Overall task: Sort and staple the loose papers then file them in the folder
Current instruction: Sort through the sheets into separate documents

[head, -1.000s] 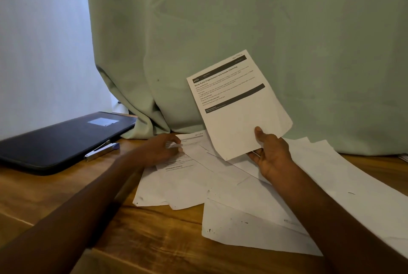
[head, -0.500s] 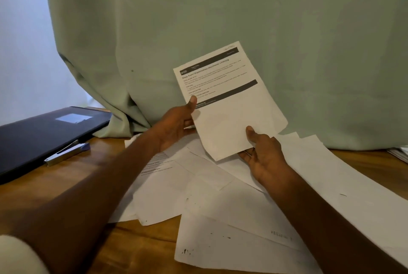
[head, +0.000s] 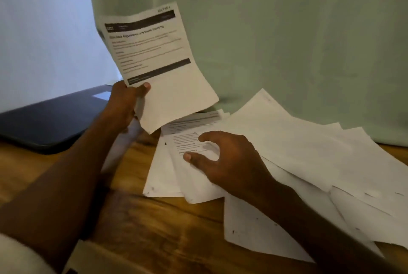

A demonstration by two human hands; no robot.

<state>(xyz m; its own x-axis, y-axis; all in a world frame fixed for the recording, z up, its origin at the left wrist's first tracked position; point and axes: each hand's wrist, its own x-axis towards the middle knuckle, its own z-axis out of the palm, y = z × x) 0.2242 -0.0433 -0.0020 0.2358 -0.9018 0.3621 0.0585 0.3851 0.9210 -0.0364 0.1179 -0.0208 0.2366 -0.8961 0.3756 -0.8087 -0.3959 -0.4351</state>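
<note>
One printed sheet (head: 154,61) pinched in left hand (head: 123,105), right hand (head: 223,161) spread over loose papers (head: 298,152)

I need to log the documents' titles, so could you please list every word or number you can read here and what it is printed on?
"SECTION 1": top right corner of the white printed sheet gripped by the left hand.
Its bold heading is only partly legible: "... Organization and Inside Cleaning"; its body text is too blurred.
Printed page in the loose white papers under the right hand: unreadable.
Pale label on the dark folder: unreadable.
</note>
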